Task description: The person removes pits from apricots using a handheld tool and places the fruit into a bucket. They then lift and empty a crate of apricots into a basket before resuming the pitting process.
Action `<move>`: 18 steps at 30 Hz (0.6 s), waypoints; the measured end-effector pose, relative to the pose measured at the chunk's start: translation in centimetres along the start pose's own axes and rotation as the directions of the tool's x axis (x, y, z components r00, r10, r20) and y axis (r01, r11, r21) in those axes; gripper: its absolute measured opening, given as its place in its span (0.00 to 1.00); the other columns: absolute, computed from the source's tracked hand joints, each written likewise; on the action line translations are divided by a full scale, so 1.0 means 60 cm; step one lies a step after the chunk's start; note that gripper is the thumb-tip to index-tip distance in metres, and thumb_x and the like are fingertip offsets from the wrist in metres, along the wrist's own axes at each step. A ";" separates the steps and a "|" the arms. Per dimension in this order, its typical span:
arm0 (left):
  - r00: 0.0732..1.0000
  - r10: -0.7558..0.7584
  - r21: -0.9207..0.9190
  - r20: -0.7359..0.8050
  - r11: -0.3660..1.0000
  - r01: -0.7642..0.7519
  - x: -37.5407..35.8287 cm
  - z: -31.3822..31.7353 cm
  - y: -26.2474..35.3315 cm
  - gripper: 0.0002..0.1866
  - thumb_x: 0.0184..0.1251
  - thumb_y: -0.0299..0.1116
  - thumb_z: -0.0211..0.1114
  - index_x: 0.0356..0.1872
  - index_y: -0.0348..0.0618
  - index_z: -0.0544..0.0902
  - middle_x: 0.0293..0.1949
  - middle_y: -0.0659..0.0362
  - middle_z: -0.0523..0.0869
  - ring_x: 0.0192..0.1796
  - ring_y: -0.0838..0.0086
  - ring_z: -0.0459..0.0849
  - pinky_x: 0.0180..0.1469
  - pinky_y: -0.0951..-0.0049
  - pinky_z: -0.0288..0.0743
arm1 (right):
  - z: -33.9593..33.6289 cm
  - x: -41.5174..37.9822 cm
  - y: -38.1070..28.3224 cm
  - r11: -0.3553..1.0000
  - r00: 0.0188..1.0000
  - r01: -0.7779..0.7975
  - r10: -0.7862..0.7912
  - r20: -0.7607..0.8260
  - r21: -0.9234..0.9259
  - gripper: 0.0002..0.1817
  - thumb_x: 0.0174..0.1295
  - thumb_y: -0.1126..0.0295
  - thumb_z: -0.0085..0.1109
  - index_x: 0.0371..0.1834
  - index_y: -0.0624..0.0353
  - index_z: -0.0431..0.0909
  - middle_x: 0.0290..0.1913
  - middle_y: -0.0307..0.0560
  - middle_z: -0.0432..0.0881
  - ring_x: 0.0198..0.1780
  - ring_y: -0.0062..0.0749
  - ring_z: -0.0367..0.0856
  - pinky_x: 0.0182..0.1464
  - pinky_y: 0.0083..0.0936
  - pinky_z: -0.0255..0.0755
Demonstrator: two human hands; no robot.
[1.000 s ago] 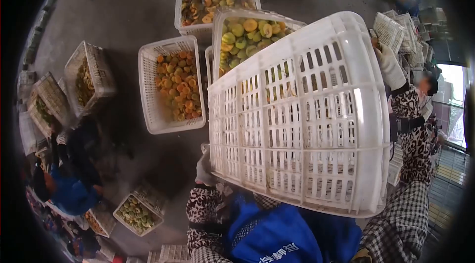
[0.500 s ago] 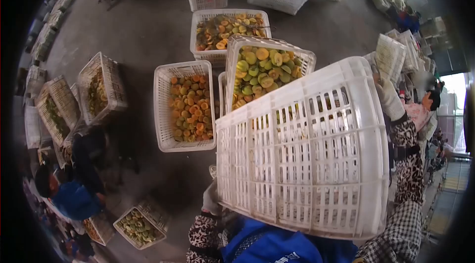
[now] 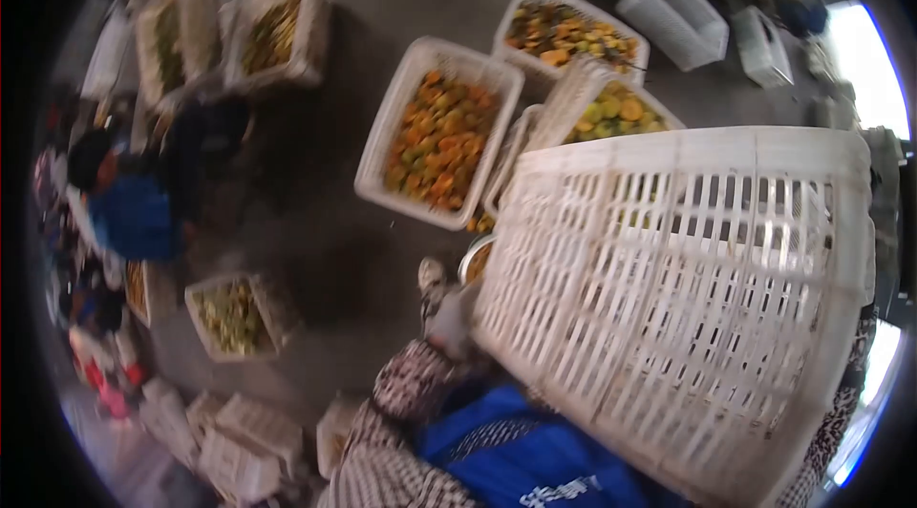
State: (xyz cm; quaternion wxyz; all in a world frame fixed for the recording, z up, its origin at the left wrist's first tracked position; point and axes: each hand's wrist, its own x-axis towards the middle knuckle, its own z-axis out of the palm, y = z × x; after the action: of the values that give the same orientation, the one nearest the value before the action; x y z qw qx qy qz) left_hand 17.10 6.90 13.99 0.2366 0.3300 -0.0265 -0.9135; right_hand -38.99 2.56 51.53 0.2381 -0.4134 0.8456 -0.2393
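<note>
A large white slatted plastic crate is tilted up close to me, its outer side facing the camera. My left hand, in a pale glove, grips its lower left edge. The patterned right sleeve runs up behind the crate's right side; my right hand is hidden there. Just behind the crate stands another crate of yellow-green cut fruit, partly covered. Left of that is a crate of orange fruit. Part of a round container shows beside my left hand.
Another fruit crate stands at the back, near an empty white crate. A person in blue is at the left, near a crate of pale fruit. Stacked crates lie at lower left.
The view has turned, so the floor crates appear shifted and rotated. The held crate sits farther right in view, and my right hand has passed out of sight behind it.
</note>
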 end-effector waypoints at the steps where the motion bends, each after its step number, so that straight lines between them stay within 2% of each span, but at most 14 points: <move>1: 0.958 0.259 0.395 0.121 0.873 -0.285 -0.040 0.033 0.016 0.22 0.66 0.29 0.58 0.61 0.33 0.74 0.52 0.54 0.85 0.54 0.63 0.83 0.59 0.64 0.76 | -0.003 0.005 -0.019 1.000 1.000 0.025 -0.025 0.008 -0.017 0.24 0.70 0.55 0.54 0.57 0.65 0.74 0.48 0.49 0.82 0.43 0.33 0.83 0.45 0.25 0.77; 2: 0.832 0.440 0.679 0.339 0.497 -0.540 -0.054 0.085 0.083 0.21 0.70 0.29 0.55 0.62 0.33 0.73 0.52 0.55 0.85 0.54 0.66 0.83 0.59 0.65 0.76 | -0.002 0.012 -0.046 0.997 0.998 0.066 -0.066 0.009 -0.025 0.24 0.70 0.55 0.54 0.58 0.65 0.74 0.48 0.49 0.82 0.44 0.34 0.83 0.45 0.26 0.77; 3: 0.806 0.494 0.674 0.327 0.475 -0.565 -0.066 0.113 0.125 0.21 0.70 0.29 0.55 0.62 0.33 0.73 0.52 0.55 0.85 0.54 0.66 0.83 0.59 0.65 0.76 | -0.001 0.012 -0.074 0.995 0.995 0.099 -0.099 0.008 -0.026 0.24 0.70 0.55 0.54 0.59 0.65 0.73 0.49 0.50 0.82 0.44 0.34 0.83 0.45 0.26 0.78; 5: 0.977 0.139 0.480 -0.162 0.876 -0.046 -0.155 0.134 0.135 0.19 0.75 0.32 0.53 0.61 0.33 0.75 0.53 0.54 0.84 0.54 0.69 0.82 0.59 0.69 0.74 | 0.005 0.025 -0.144 0.986 0.986 0.162 -0.160 0.047 -0.044 0.25 0.70 0.55 0.55 0.60 0.64 0.72 0.50 0.50 0.82 0.44 0.34 0.83 0.46 0.26 0.79; 6: 0.965 0.182 0.464 -0.188 0.883 -0.076 -0.161 0.088 0.115 0.19 0.75 0.32 0.53 0.61 0.33 0.75 0.53 0.54 0.84 0.54 0.69 0.82 0.59 0.69 0.74 | 0.012 0.030 -0.184 0.977 0.977 0.208 -0.206 0.060 -0.041 0.25 0.69 0.55 0.55 0.60 0.64 0.72 0.50 0.51 0.82 0.44 0.34 0.83 0.46 0.26 0.79; 8: 0.834 0.548 0.722 -0.063 0.602 -0.341 -0.093 0.017 0.070 0.17 0.76 0.34 0.54 0.58 0.34 0.78 0.53 0.56 0.84 0.50 0.73 0.83 0.55 0.73 0.76 | 0.020 0.103 -0.246 0.951 0.945 0.309 -0.307 0.114 -0.002 0.26 0.69 0.55 0.56 0.62 0.64 0.71 0.51 0.51 0.81 0.45 0.34 0.84 0.46 0.27 0.80; 10: 0.797 0.580 0.754 -0.169 0.597 -0.274 -0.146 0.071 0.145 0.16 0.77 0.36 0.55 0.54 0.34 0.81 0.51 0.56 0.84 0.48 0.75 0.83 0.51 0.74 0.78 | 0.052 0.138 -0.349 0.901 0.884 0.431 -0.433 0.177 0.049 0.27 0.69 0.55 0.57 0.63 0.64 0.70 0.52 0.52 0.81 0.45 0.35 0.84 0.47 0.27 0.80; 11: 0.787 0.529 0.456 -0.318 0.813 -0.362 -0.121 0.034 0.138 0.17 0.77 0.37 0.55 0.54 0.34 0.81 0.49 0.56 0.85 0.47 0.76 0.83 0.50 0.74 0.78 | 0.075 0.159 -0.398 0.874 0.847 0.478 -0.486 0.216 0.090 0.28 0.69 0.55 0.57 0.64 0.64 0.69 0.53 0.52 0.81 0.45 0.35 0.84 0.47 0.27 0.81; 12: 0.798 0.437 0.089 -0.415 0.892 -0.443 -0.130 0.050 0.167 0.17 0.76 0.38 0.56 0.53 0.34 0.81 0.47 0.57 0.85 0.45 0.76 0.83 0.50 0.74 0.79 | 0.103 0.170 -0.448 0.847 0.805 0.513 -0.531 0.264 0.139 0.28 0.68 0.55 0.57 0.64 0.63 0.69 0.53 0.52 0.81 0.46 0.35 0.84 0.47 0.28 0.81; 13: 0.711 0.571 0.072 -0.410 0.798 -0.598 -0.158 0.069 0.176 0.18 0.77 0.39 0.54 0.53 0.33 0.81 0.47 0.56 0.86 0.45 0.74 0.85 0.53 0.73 0.80 | 0.140 0.179 -0.497 0.824 0.757 0.523 -0.566 0.327 0.219 0.29 0.68 0.55 0.58 0.65 0.63 0.68 0.53 0.53 0.80 0.46 0.35 0.84 0.47 0.28 0.82; 14: 0.787 0.434 -0.285 -0.438 0.763 -0.580 -0.175 0.066 0.199 0.20 0.78 0.42 0.51 0.53 0.34 0.81 0.50 0.53 0.86 0.46 0.69 0.86 0.54 0.70 0.81 | 0.193 0.185 -0.548 0.807 0.686 0.494 -0.591 0.424 0.324 0.29 0.68 0.55 0.58 0.65 0.63 0.68 0.54 0.53 0.80 0.46 0.35 0.84 0.48 0.28 0.82; 15: 0.781 0.370 -0.420 -0.504 0.685 -0.595 -0.171 0.006 0.179 0.21 0.77 0.43 0.51 0.54 0.35 0.81 0.52 0.52 0.85 0.48 0.66 0.86 0.56 0.67 0.80 | 0.246 0.177 -0.563 0.791 0.603 0.408 -0.608 0.517 0.455 0.30 0.68 0.55 0.58 0.66 0.63 0.68 0.54 0.53 0.80 0.46 0.35 0.85 0.48 0.28 0.82; 16: 0.782 0.286 -0.546 -0.554 0.585 -0.600 -0.170 -0.027 0.171 0.22 0.77 0.45 0.51 0.54 0.37 0.80 0.53 0.51 0.84 0.51 0.63 0.85 0.58 0.64 0.79 | 0.290 0.192 -0.563 0.401 0.398 0.914 -0.862 0.315 -0.057 0.31 0.65 0.55 0.61 0.66 0.62 0.68 0.54 0.52 0.80 0.43 0.32 0.84 0.44 0.24 0.81; 18: 0.677 0.301 -0.493 -0.672 0.500 -0.712 -0.241 0.024 0.215 0.25 0.75 0.50 0.51 0.56 0.38 0.79 0.53 0.50 0.84 0.55 0.59 0.83 0.63 0.59 0.75 | 0.409 0.086 -0.653 0.627 0.408 0.707 -0.740 0.535 0.328 0.24 0.62 0.59 0.62 0.58 0.63 0.74 0.48 0.48 0.82 0.41 0.27 0.82 0.42 0.20 0.78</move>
State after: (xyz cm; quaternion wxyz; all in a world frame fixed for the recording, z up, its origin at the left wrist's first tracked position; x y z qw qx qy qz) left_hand 31.28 1.84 26.29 0.6125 0.4087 0.2992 -0.6068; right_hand -4.15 -28.01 55.10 0.3875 -0.7848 0.4458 -0.1875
